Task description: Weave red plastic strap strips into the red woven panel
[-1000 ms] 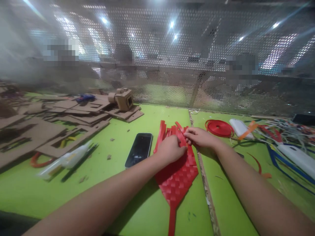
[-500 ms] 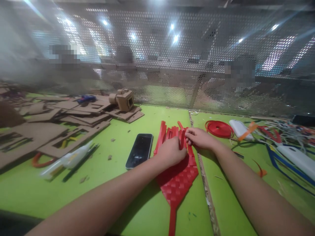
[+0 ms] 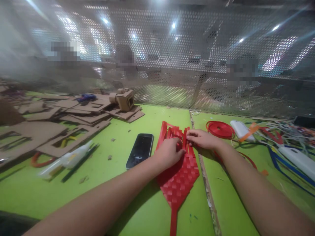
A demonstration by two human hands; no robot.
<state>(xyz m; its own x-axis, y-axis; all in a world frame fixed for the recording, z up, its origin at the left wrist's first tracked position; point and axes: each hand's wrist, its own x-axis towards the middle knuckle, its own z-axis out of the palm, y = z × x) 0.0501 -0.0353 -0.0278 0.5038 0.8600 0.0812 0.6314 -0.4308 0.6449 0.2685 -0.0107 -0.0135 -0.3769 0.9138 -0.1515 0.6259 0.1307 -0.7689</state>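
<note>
Head view; clock centred on the weave, 12 pointing away from the person. One red woven piece (image 3: 178,183) is lying flat on the green table (image 3: 194,216), partly under the hands, its single red tail (image 3: 173,219) running to 6. Left hand (image 3: 168,153) is being rested on the weave toward 11, fingers curled, thumb and forefinger slightly apart; whether a strip is being pinched there cannot be told. Right hand (image 3: 203,139) is being held between 1 and 2, fingertips bunched together against the loose red strips (image 3: 184,137); whether one is being clamped cannot be confirmed. Strips are overlapping, so no count. Around it are being counted: one phone (image 3: 139,150) at 10, one cardboard model (image 3: 125,101) at 11, one red coil (image 3: 225,131) at 2, one white object (image 3: 240,129) at 2, a second white object (image 3: 299,160) at 3.
</note>
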